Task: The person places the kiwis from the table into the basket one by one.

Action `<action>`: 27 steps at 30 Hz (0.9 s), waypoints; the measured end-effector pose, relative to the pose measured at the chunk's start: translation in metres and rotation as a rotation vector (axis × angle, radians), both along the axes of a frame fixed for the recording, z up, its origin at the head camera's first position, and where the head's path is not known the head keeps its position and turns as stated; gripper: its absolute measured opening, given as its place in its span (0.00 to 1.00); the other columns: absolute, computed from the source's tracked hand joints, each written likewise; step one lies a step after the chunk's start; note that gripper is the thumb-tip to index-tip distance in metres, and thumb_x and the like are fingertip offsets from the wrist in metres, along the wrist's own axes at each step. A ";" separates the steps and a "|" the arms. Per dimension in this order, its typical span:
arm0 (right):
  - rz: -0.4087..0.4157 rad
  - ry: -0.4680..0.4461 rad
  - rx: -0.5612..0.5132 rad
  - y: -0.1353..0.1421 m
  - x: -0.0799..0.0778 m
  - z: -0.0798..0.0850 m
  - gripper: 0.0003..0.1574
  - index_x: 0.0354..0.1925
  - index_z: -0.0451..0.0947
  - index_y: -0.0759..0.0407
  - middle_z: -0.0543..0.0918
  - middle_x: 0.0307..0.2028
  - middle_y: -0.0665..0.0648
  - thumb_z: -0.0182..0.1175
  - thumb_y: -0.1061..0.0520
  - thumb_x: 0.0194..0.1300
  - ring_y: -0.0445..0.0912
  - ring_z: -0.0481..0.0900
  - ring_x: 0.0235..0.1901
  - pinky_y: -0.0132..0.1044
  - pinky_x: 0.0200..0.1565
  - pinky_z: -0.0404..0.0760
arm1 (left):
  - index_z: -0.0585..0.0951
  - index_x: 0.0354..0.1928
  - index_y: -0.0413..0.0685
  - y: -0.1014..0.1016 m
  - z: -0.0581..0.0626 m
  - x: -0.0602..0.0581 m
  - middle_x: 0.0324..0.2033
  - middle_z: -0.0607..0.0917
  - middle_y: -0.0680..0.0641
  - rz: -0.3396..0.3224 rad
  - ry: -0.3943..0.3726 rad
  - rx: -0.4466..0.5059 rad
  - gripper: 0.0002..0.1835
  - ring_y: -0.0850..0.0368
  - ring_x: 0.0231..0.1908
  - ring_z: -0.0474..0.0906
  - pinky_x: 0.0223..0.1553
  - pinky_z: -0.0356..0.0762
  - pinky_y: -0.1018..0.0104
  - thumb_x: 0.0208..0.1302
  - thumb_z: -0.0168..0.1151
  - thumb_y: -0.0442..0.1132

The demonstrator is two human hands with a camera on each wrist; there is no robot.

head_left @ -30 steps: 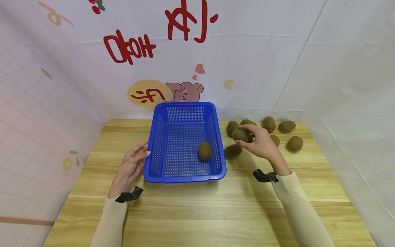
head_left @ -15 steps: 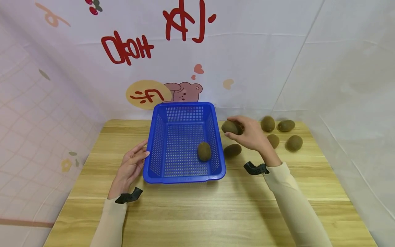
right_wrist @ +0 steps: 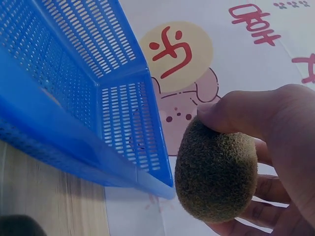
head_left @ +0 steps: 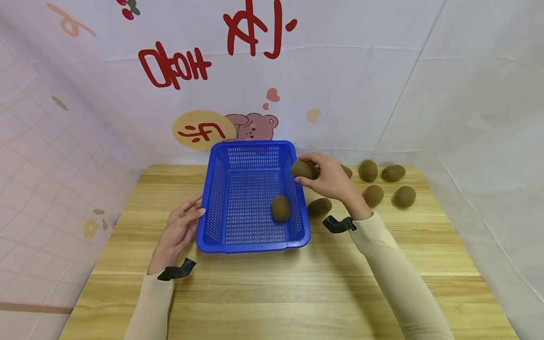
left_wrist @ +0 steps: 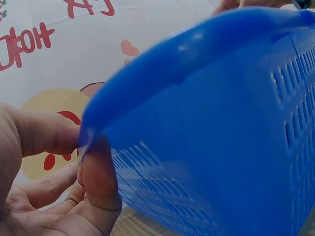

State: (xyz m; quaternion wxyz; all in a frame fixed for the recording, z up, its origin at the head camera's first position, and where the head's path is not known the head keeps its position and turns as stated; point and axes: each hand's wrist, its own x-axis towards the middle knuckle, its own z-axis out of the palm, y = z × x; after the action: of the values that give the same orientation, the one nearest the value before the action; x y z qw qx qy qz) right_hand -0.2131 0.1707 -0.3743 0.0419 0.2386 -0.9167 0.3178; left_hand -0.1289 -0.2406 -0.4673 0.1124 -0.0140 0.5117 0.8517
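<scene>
A brown fuzzy kiwi (head_left: 302, 169) is gripped between the thumb and fingers of my right hand (head_left: 330, 177), at the right rim of the blue plastic basket (head_left: 255, 247). In the right wrist view the held kiwi (right_wrist: 216, 172) appears just beside the basket wall (right_wrist: 130, 123). My left hand (head_left: 180, 229) pinches the basket's left rim, thumb and finger on either side of it in the left wrist view. Inside the basket, one kiwi (head_left: 280, 208) lies toward the right side.
Just right of the basket lies a kiwi (head_left: 319, 206). Several more kiwis (head_left: 367, 170) are spread over the back right of the wooden table (head_left: 263, 293), one partly hidden behind my right hand. A printed white cloth (head_left: 348, 75) hangs behind the table.
My right hand has carried its kiwi leftward and slightly back, from above the other kiwis to the basket's right rim. The left hand and basket have stayed in place.
</scene>
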 end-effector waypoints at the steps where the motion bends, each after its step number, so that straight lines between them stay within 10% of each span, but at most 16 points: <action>1: 0.003 -0.002 0.000 -0.002 -0.001 0.000 0.36 0.65 0.78 0.59 0.83 0.60 0.59 0.73 0.47 0.63 0.56 0.81 0.55 0.53 0.58 0.82 | 0.53 0.80 0.35 0.000 0.000 0.000 0.50 0.86 0.49 0.000 0.001 0.000 0.39 0.59 0.49 0.86 0.53 0.86 0.68 0.71 0.57 0.24; 27: 0.124 -0.003 0.104 -0.056 -0.040 -0.002 0.37 0.64 0.78 0.61 0.84 0.58 0.59 0.73 0.47 0.62 0.52 0.80 0.48 0.46 0.50 0.82 | 0.53 0.79 0.34 0.001 -0.001 0.000 0.49 0.87 0.48 -0.003 0.037 0.030 0.37 0.60 0.45 0.87 0.50 0.87 0.69 0.72 0.55 0.22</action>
State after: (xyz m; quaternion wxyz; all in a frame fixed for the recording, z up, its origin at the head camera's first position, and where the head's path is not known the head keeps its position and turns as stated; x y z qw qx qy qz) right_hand -0.2526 0.1151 -0.3766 0.0081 0.2963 -0.9155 0.2721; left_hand -0.1290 -0.2397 -0.4684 0.1045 0.0042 0.5008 0.8592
